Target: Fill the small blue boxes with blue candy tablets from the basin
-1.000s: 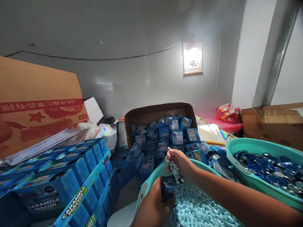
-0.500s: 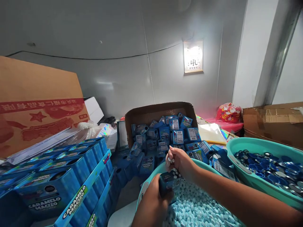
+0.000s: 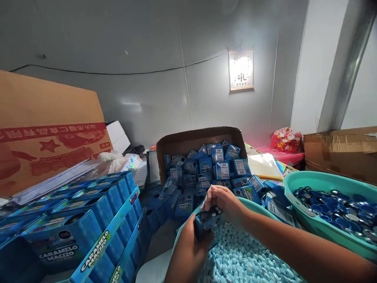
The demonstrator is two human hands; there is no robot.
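My left hand (image 3: 188, 243) is wrapped around a small blue candy box (image 3: 204, 225), its top tilted up towards my other hand. Cupped against the box's top, my right hand (image 3: 224, 198) has its fingers curled over the opening. A few white candies (image 3: 216, 210) show there beneath the fingers; what else the palm holds is hidden. Both hands are above a teal basin (image 3: 250, 205) full of pale blue and white candies (image 3: 244, 255).
Blue boxes (image 3: 206, 167) spill from a carton (image 3: 200, 135) behind the basin. On the left stand stacked display trays (image 3: 97, 251) of similar boxes. A second teal basin (image 3: 306, 177) at right holds blue and silver lids (image 3: 338, 208). A large printed carton (image 3: 50, 102) is at far left.
My right hand has closed down over the box's top, and the candies that showed loose in its fingers are now mostly out of sight. My left hand still holds the box.
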